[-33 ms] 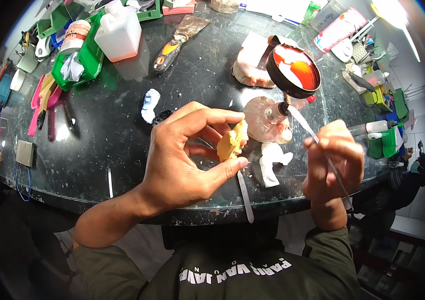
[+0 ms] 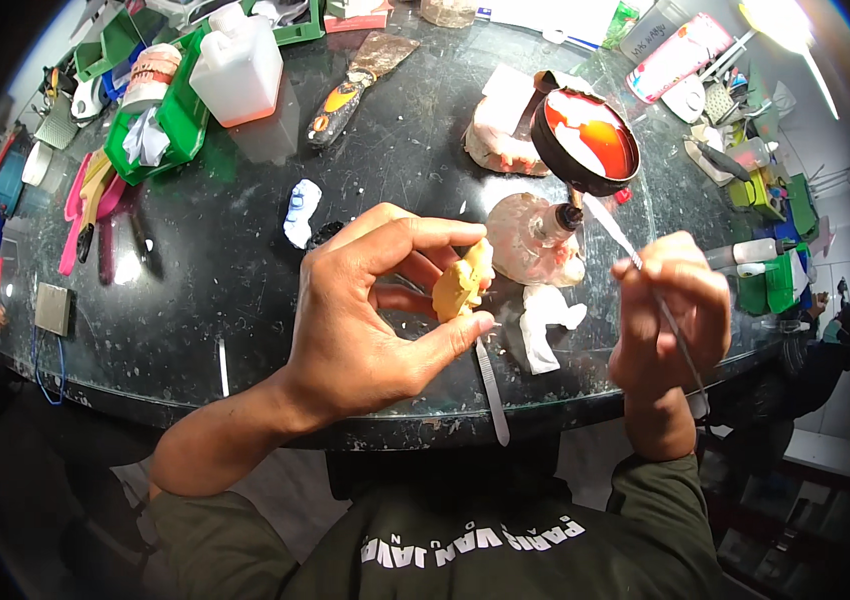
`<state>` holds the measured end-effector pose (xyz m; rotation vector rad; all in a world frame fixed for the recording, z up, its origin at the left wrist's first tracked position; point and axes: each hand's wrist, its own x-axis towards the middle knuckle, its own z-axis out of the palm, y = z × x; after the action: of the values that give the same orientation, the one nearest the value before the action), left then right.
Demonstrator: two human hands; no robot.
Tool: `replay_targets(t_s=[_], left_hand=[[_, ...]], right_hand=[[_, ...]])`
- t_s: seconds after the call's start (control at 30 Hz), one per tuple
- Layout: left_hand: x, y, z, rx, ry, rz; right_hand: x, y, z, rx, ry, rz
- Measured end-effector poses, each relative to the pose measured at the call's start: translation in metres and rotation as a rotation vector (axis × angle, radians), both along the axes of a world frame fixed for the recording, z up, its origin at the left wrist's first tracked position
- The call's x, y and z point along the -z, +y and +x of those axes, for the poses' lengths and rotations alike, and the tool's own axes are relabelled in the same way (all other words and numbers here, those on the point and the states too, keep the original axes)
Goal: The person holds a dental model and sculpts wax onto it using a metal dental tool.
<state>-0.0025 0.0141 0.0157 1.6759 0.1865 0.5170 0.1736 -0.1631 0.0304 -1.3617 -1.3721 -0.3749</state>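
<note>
My left hand (image 2: pixel 357 320) pinches a small yellow dental cast (image 2: pixel 458 288) between thumb and fingers, above the near part of the table. In my right hand (image 2: pixel 673 305) is a thin metal wax spatula (image 2: pixel 607 224), held like a pen. Its flat blade points up and left, close beside the neck of a glass spirit burner (image 2: pixel 520 238); I cannot make out a flame. Over the burner stands a round dark pan (image 2: pixel 585 185) of melted red wax. A crumpled white piece (image 2: pixel 542 325) and a metal tool with a ridged handle (image 2: pixel 492 392) lie near my left fingertips.
Behind the burner is a plaster dental model (image 2: pixel 501 140). A scraper (image 2: pixel 350 95), a white plastic bottle (image 2: pixel 237 70) and a green bin (image 2: pixel 181 125) stand or lie at the far left. A pale blue-white piece (image 2: pixel 300 212) sits left of centre. A pink can (image 2: pixel 680 60) is far right.
My right hand has shifted slightly right, and the spatula's blade has drawn a little away from the burner's neck. My left hand still grips the yellow dental cast, turned very slightly.
</note>
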Motion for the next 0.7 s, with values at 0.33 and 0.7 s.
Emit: replay_targets(t_s=[0.33,0.7], left_hand=[[-0.001,0.004,0.003,0.004,0.015,0.102],[-0.003,0.005,0.004,0.03,0.0,0.058]], right_hand=[[0.004,0.004,0.022,0.15,0.242,0.073],[0.004,0.001,0.012,-0.054,0.315,0.209]])
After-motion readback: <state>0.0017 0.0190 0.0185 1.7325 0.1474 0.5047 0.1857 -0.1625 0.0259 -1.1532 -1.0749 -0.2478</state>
